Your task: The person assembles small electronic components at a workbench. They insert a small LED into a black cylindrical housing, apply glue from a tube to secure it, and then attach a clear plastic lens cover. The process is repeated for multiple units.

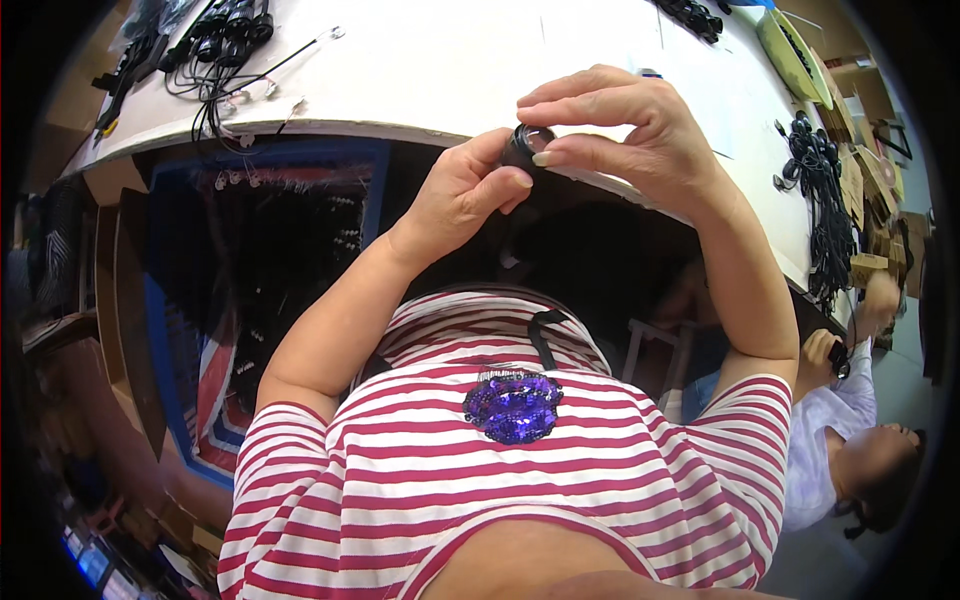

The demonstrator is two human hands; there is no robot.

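In front of me, by the table's near edge, I hold up a short black cylinder [519, 152] with a round, ring-like end. My left hand [462, 190] is closed around its left side, thumb below. From the right, my right hand [640, 130] pinches the ring end between thumb and fingertips. What the cylinder's inside holds is too small to make out. My fingers partly cover it.
The white table [420, 60] carries a bundle of black cabled parts [225, 40] at far left and black cables [825, 200] at right. A yellow-green bin [790, 60] stands far right. Below lies a blue-rimmed crate [160, 330]. A co-worker [835, 430] sits at right.
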